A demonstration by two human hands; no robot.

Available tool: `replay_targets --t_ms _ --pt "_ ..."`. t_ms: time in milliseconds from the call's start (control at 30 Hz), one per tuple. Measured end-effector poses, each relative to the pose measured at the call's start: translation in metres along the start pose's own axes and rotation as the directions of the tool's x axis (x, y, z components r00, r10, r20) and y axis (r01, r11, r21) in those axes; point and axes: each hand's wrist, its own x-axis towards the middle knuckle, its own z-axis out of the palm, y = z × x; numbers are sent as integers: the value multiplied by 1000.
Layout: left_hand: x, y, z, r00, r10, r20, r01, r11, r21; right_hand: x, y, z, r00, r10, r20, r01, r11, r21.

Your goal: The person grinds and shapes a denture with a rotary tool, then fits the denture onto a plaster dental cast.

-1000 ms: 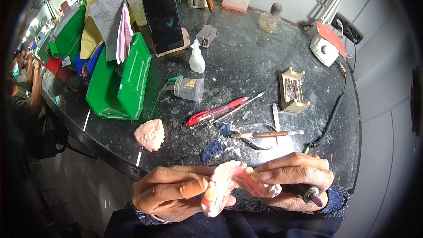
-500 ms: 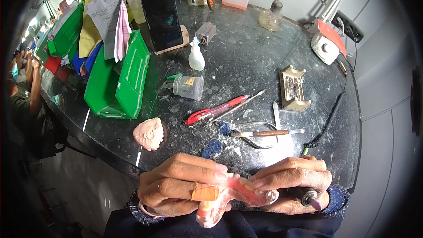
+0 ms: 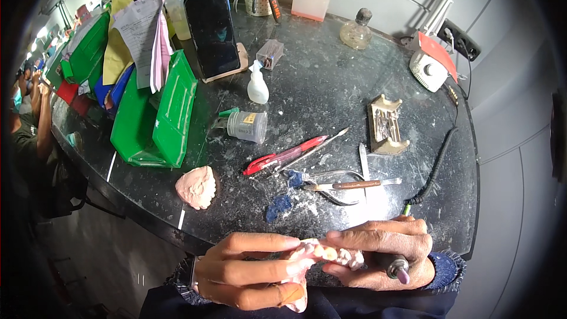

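A pink denture with a row of pale teeth is held between my two hands near the table's front edge. My left hand is closed on its left part, the fingers hiding much of the pink base; an orange wrap is on one finger. My right hand pinches the denture's right end between thumb and fingers. In the same palm lies a dark rotary handpiece with a purplish tip, pointing toward me. Beyond my left hand, a pale pink dental cast sits on the dark table.
Past my hands lie blue scraps, a wooden-handled knife, a red pen and a tool holder. Green bins and a phone stand at left. A coiled cord runs along the right side.
The denture has been turned between my hands, so its row of teeth now shows more and its pink base less. My left fingers have shifted over it. The view has moved slightly.
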Motion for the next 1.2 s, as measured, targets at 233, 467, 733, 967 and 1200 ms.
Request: replay_targets --t_ms 233,467,733,967,1200 --pt "16 28 -6 207 -890 406 494 -263 -829 -10 11 -5 981 -186 -58 182 981 -70" --pt "8 8 -2 805 -571 158 581 709 -400 -11 6 -13 985 -162 54 164 986 -23" --pt "-3 4 5 903 -412 120 419 785 -456 -8 15 -9 970 -244 17 244 969 33" --pt "-4 -2 -12 894 -371 251 444 815 -374 -5 14 -9 967 -253 17 252 967 44" --pt "-5 -5 -4 927 -351 135 374 832 -410 -16 24 -13 948 -312 68 313 950 3"
